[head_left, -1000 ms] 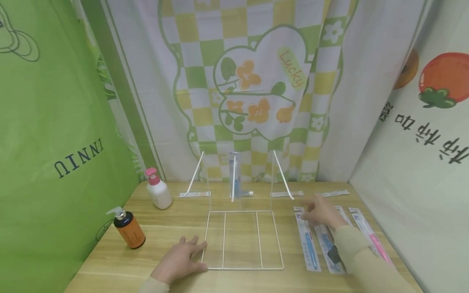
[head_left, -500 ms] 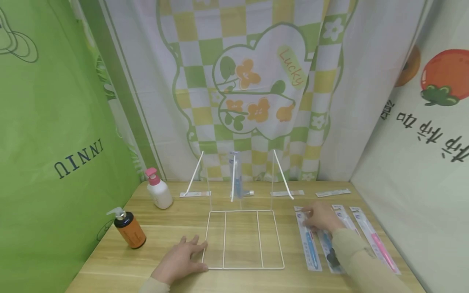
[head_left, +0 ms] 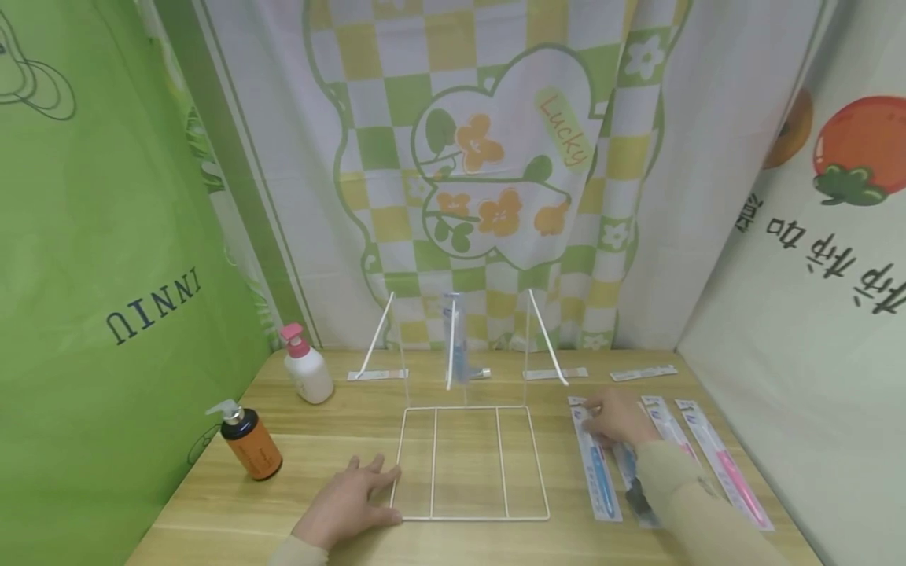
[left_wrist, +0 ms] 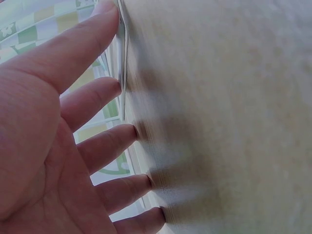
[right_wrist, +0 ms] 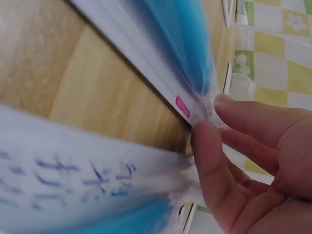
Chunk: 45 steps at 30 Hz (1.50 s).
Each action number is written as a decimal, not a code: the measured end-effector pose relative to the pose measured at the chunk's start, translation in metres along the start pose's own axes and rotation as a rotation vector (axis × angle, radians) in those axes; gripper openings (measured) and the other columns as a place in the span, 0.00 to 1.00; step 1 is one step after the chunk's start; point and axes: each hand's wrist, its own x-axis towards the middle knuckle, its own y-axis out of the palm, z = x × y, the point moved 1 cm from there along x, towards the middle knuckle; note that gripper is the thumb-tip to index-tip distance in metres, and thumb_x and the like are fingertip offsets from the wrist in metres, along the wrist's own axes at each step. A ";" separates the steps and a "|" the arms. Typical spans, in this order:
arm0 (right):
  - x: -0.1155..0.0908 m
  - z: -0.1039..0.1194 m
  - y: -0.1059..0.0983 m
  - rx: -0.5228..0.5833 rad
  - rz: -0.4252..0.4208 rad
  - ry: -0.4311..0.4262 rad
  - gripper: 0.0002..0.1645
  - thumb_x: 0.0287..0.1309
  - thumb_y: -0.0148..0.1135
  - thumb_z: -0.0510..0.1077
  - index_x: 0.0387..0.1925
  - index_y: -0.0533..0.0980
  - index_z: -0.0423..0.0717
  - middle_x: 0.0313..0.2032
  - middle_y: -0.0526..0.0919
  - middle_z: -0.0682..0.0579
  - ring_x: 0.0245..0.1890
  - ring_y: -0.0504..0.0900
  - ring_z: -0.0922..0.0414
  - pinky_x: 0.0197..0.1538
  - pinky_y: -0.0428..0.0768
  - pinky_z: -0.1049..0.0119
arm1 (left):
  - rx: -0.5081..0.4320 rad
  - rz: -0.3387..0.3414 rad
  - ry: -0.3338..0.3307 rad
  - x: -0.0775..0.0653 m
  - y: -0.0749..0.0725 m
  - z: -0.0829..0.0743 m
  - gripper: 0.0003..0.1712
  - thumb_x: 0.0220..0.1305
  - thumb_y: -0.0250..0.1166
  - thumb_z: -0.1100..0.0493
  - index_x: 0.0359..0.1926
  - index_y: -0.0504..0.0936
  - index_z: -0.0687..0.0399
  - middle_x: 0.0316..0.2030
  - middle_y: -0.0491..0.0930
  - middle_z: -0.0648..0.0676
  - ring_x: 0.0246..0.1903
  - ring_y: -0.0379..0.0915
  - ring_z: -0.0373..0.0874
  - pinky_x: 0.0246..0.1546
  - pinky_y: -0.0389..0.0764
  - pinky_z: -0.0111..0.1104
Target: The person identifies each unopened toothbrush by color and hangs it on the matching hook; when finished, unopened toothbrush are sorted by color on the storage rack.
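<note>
My left hand [head_left: 350,499] rests with spread fingers at the left front corner of a white wire rack [head_left: 499,464]. In the left wrist view its fingertips [left_wrist: 127,130] meet the wood beside the wire. At the right, my right hand [head_left: 619,417] pinches the upper part of the leftmost packaged toothbrush [head_left: 602,479], blue-handled, between thumb and finger. The right wrist view shows its blue handle [right_wrist: 187,53] through clear plastic. Beside it a second packaged toothbrush [head_left: 625,472] is partly covered by my hand and sleeve. Another packaged toothbrush [head_left: 458,342] hangs at the rack's middle hook.
Two more packaged toothbrushes lie at the right, the outer one pink [head_left: 736,475]. Flat white strips, one at the back right [head_left: 644,373], lie along the back edge. A white pump bottle [head_left: 309,377] and an orange pump bottle [head_left: 256,452] stand at the left.
My right hand has lowered slightly onto the upper part of the leftmost packaged toothbrush, its fingers closing there. The left hand stays at the rack's corner.
</note>
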 end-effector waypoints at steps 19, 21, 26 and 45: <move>-0.018 0.015 -0.014 0.031 -0.167 -0.112 0.31 0.67 0.72 0.48 0.67 0.80 0.38 0.54 0.87 0.31 0.48 0.88 0.35 0.48 0.88 0.39 | 0.002 0.013 -0.010 0.000 0.001 -0.002 0.44 0.56 0.81 0.36 0.71 0.83 0.47 0.75 0.69 0.71 0.71 0.54 0.90 0.65 0.57 0.82; -0.022 0.019 -0.014 0.061 -0.192 -0.140 0.31 0.69 0.72 0.49 0.68 0.79 0.40 0.55 0.87 0.32 0.52 0.87 0.34 0.51 0.88 0.38 | 0.000 0.009 -0.009 -0.001 0.000 -0.003 0.44 0.56 0.81 0.37 0.71 0.83 0.47 0.74 0.69 0.71 0.71 0.54 0.90 0.65 0.57 0.82; -0.036 0.040 -0.015 0.123 -0.271 -0.241 0.29 0.70 0.72 0.52 0.68 0.81 0.45 0.54 0.89 0.35 0.42 0.92 0.48 0.41 0.91 0.52 | -0.004 0.006 -0.007 -0.001 -0.002 -0.004 0.44 0.56 0.81 0.37 0.70 0.83 0.48 0.74 0.70 0.71 0.70 0.54 0.91 0.65 0.58 0.82; -0.084 0.144 0.014 0.216 -0.613 -0.737 0.29 0.53 0.83 0.33 0.58 0.86 0.42 0.39 0.91 0.46 0.30 0.90 0.58 0.31 0.89 0.69 | -0.006 -0.004 0.004 -0.002 0.000 -0.003 0.44 0.56 0.81 0.37 0.70 0.83 0.49 0.74 0.70 0.72 0.70 0.54 0.91 0.65 0.57 0.82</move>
